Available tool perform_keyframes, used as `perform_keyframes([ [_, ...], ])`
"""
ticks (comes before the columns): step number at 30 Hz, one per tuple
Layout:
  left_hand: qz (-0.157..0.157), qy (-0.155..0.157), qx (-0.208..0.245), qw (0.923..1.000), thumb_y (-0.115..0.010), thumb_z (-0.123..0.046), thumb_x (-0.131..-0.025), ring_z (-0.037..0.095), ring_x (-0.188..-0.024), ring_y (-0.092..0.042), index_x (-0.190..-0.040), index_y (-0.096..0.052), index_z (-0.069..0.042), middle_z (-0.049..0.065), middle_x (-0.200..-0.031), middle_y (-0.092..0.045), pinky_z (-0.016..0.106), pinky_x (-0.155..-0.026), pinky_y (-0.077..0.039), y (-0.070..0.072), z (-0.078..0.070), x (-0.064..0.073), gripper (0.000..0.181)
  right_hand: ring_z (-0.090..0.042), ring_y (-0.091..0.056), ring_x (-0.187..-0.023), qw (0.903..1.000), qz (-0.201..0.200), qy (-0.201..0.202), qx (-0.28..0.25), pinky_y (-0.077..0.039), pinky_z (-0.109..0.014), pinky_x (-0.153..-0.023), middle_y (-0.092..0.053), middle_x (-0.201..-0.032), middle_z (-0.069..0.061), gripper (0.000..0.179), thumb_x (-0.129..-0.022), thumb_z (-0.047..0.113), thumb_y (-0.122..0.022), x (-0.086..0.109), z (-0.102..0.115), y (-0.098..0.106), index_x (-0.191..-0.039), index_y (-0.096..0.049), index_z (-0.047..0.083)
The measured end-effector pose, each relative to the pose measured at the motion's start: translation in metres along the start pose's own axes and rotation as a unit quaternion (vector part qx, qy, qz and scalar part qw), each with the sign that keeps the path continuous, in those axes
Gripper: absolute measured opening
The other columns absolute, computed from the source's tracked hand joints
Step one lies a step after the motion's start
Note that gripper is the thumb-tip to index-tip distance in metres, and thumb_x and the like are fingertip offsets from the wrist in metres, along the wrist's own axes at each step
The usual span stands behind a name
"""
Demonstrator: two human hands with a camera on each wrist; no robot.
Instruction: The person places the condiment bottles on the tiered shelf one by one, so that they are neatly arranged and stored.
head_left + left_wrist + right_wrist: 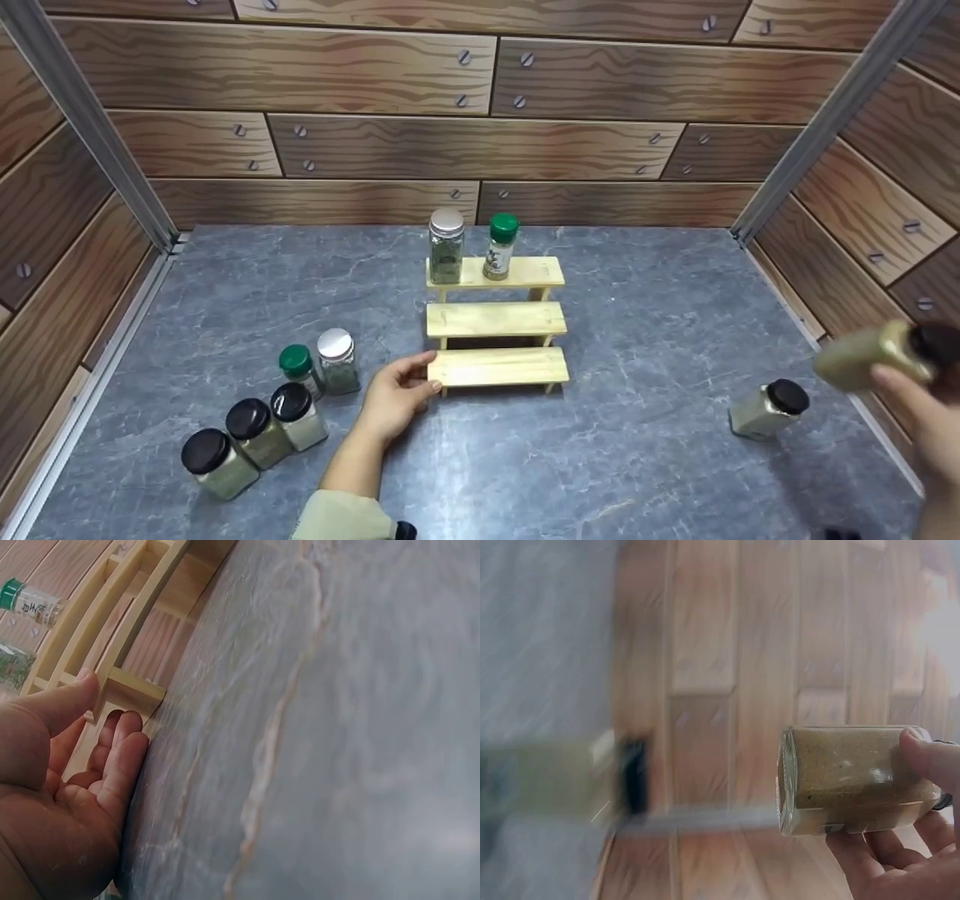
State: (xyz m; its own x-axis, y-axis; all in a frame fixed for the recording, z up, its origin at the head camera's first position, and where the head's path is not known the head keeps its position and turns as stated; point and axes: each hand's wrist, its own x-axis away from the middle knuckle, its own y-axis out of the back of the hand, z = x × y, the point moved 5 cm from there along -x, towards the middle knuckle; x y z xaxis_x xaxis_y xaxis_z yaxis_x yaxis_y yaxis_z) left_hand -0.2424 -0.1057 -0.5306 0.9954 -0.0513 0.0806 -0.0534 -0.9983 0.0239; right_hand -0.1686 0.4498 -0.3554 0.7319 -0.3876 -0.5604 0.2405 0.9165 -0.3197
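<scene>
A three-tier wooden rack (pixel 496 321) stands mid-table. My left hand (pixel 396 397) grips the left end of its lowest step; in the left wrist view the thumb (pixel 71 701) lies against the step's edge. At the far right, my right hand (pixel 926 427) holds a spice jar (pixel 855 776) of brownish powder, raised and tilted, its black lid toward the right. On the top step stand a silver-capped jar (pixel 447 251) of green herbs and a small green-capped bottle (pixel 499 251). Below the held jar, another black-lidded jar (pixel 766 410) is on the table.
At the left, several jars stand in a slanting group: black-lidded ones (pixel 220 465), a green-capped bottle (pixel 298 367) and a silver-capped jar (pixel 339 364). Wood-patterned walls (pixel 375 146) with metal corner rails (pixel 817 112) enclose the grey marbled table (pixel 645 480).
</scene>
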Motion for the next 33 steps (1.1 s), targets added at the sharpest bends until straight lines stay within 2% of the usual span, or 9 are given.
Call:
perform_keyframes([
  [3,-0.008,0.001,-0.003,1.0,-0.075,0.005,-0.091,0.016,-0.085,-0.065,-0.14,-0.062,0.009,0.02,-0.115,-0.071,0.026,-0.065,-0.055,0.005,-0.001,0.0,0.051,-0.024,-0.073,-0.103,0.9986,0.042,0.008,-0.029,-0.058,-0.024,-0.092,-0.076,-0.112,-0.021,0.055,-0.072,-0.045,-0.055,-0.022,-0.004,-0.047,-0.124,-0.058,-0.027],
  [4,-0.01,0.001,-0.004,0.9999,-0.075,0.005,-0.091,0.016,-0.086,-0.065,-0.14,-0.062,0.009,0.02,-0.115,-0.071,0.027,-0.065,-0.055,0.006,-0.001,0.0,0.051,-0.024,-0.074,-0.1,0.9989,0.04,-0.005,-0.023,-0.06,-0.025,-0.09,-0.077,-0.11,-0.021,0.057,-0.071,-0.046,-0.056,-0.028,-0.008,-0.063,-0.124,-0.06,-0.026],
  [7,-0.012,0.001,-0.003,0.9999,-0.076,0.005,-0.091,0.017,-0.086,-0.065,-0.14,-0.062,0.009,0.021,-0.116,-0.071,0.027,-0.065,-0.055,0.007,-0.002,-0.001,0.051,-0.024,-0.074,-0.098,0.9973,0.068,-0.025,0.009,-0.061,-0.027,-0.088,-0.078,-0.108,-0.02,0.057,-0.069,-0.045,-0.059,-0.043,-0.025,-0.109,-0.123,-0.062,-0.025],
  [9,-0.011,0.003,-0.003,0.9999,-0.076,0.005,-0.091,0.016,-0.087,-0.066,-0.14,-0.062,0.008,0.021,-0.116,-0.071,0.028,-0.066,-0.056,0.006,-0.001,-0.002,0.051,-0.022,-0.074,-0.098,0.9946,0.095,-0.041,0.004,-0.061,-0.026,-0.087,-0.078,-0.108,-0.017,0.056,-0.071,-0.042,-0.064,-0.049,-0.041,-0.137,-0.123,-0.066,-0.02],
  [13,-0.008,-0.001,0.0,1.0,-0.076,0.007,-0.09,0.017,-0.087,-0.067,-0.139,-0.062,0.009,0.022,-0.116,-0.071,0.029,-0.066,-0.057,0.003,-0.001,-0.003,0.051,-0.019,-0.074,-0.101,0.9832,0.177,-0.046,0.003,-0.06,-0.026,-0.089,-0.079,-0.111,-0.012,0.054,-0.074,-0.036,-0.068,-0.057,-0.071,-0.185,-0.124,-0.068,-0.015],
  [18,-0.012,0.002,0.007,0.9999,-0.076,0.007,-0.09,0.016,-0.088,-0.067,-0.138,-0.063,0.009,0.022,-0.115,-0.072,0.028,-0.067,-0.058,0.002,-0.001,-0.003,0.051,-0.017,-0.072,-0.102,0.966,0.231,-0.083,0.082,-0.058,-0.026,-0.093,-0.079,-0.112,-0.004,0.058,-0.075,-0.03,-0.072,-0.059,-0.101,-0.236,-0.128,-0.07,-0.007],
  [24,-0.01,-0.005,0.004,0.9999,-0.076,0.007,-0.09,0.016,-0.088,-0.067,-0.138,-0.063,0.009,0.021,-0.114,-0.072,0.028,-0.068,-0.058,-0.001,-0.001,-0.002,0.05,-0.016,-0.071,-0.105,0.9461,0.266,-0.132,0.13,-0.056,-0.026,-0.097,-0.078,-0.112,0.004,0.057,-0.08,-0.025,-0.073,-0.052,-0.131,-0.27,-0.134,-0.064,-0.01],
  [28,-0.008,-0.005,-0.001,1.0,-0.076,0.006,-0.09,0.016,-0.088,-0.067,-0.137,-0.064,0.008,0.02,-0.113,-0.073,0.03,-0.069,-0.059,-0.001,0.0,-0.001,0.049,-0.014,-0.07,-0.103,0.9375,0.27,-0.157,0.154,-0.057,-0.025,-0.093,-0.076,-0.111,0.009,0.056,-0.084,-0.022,-0.073,-0.048,-0.148,-0.278,-0.138,-0.062,-0.01],
  [33,-0.011,-0.003,0.006,0.9999,-0.076,0.007,-0.089,0.016,-0.087,-0.067,-0.137,-0.065,0.007,0.018,-0.112,-0.072,0.028,-0.069,-0.059,0.0,0.002,-0.002,0.049,-0.012,-0.07,-0.104,0.9281,0.283,-0.168,0.175,-0.057,-0.024,-0.094,-0.075,-0.112,0.009,0.056,-0.086,-0.017,-0.074,-0.044,-0.162,-0.285,-0.14,-0.06,-0.01],
])
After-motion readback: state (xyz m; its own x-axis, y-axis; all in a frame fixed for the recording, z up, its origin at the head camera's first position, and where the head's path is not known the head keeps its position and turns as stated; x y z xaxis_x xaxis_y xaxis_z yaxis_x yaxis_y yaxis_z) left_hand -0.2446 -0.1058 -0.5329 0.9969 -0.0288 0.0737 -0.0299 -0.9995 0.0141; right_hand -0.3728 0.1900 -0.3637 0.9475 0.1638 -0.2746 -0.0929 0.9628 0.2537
